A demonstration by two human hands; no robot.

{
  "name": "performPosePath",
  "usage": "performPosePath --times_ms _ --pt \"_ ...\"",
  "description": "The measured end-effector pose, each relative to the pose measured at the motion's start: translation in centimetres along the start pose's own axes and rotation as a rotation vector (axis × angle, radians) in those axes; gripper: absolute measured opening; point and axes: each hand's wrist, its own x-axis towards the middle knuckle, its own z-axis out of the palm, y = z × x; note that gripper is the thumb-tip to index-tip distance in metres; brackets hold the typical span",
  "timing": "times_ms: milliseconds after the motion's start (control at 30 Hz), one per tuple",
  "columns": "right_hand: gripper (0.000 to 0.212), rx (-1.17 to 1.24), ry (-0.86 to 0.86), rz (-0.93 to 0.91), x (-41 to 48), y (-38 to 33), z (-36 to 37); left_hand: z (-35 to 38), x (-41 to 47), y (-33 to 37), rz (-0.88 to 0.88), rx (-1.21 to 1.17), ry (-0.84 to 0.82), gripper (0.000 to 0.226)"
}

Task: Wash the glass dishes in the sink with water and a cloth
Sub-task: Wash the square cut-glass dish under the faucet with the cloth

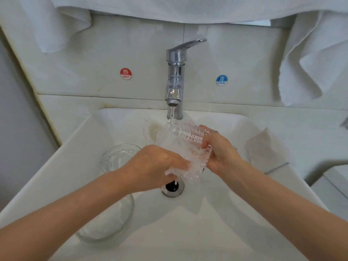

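Faucet (175, 76) blocks sink (226, 223) rear; upper glass bowl (120, 157), lower glass bowl (107, 223) crowd left; right side passable.

Left hand (156, 162): I cannot see the fingertips, hidden behind the ribbed glass dish (190, 146) and running water (171, 113); whether they hold anything, I cannot tell. Left forearm (75, 204) covers part of the near glass bowl (113, 223). Towel (310, 59) cut by right edge.

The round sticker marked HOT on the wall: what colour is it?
The round HOT sticker is red with white lettering; the head view shows it.
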Motion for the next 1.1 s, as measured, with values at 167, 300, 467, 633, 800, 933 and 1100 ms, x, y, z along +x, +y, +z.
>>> performPosePath --times_ms 167,300,467,633,800,933,1100 --pt "0.068 -0.024 0.044 -0.037 0.5 -0.2 -0.1 -0.9 -0.1 -0.5 -0.001 0.286 -0.043 0.049" --pt "0.057 -0.026 0.077 -0.038 0.5 0.1 -0.3 0.2 0.7 1.7 -0.035 0.004 -0.124 0.053" --pt "0.054 -0.107 0.169 -0.038 0.5 0.2 -0.4 -1.9 -0.6 0.9 -0.203 0.115 -0.375 0.068" --pt "0.051 -0.067 0.139 -0.016 -0.1 0.1 -0.1 -1.3 -0.1 1.6 -0.214 0.537 -0.550 0.041" --pt "0.044 -0.093 0.138 -0.001 -0.8 0.3 0.1 0.5 1.8 3.7 -0.227 0.054 -0.380 0.084" --pt "0.049 -0.071 0.107 0.016 -0.9 0.2 0.4 -1.6 -0.1 3.7 -0.187 0.017 -0.410 0.072" --pt "0.047 -0.065 0.086 0.025 -1.4 0.1 0.7 -2.2 -0.6 2.7 -0.260 0.393 -0.507 0.066"
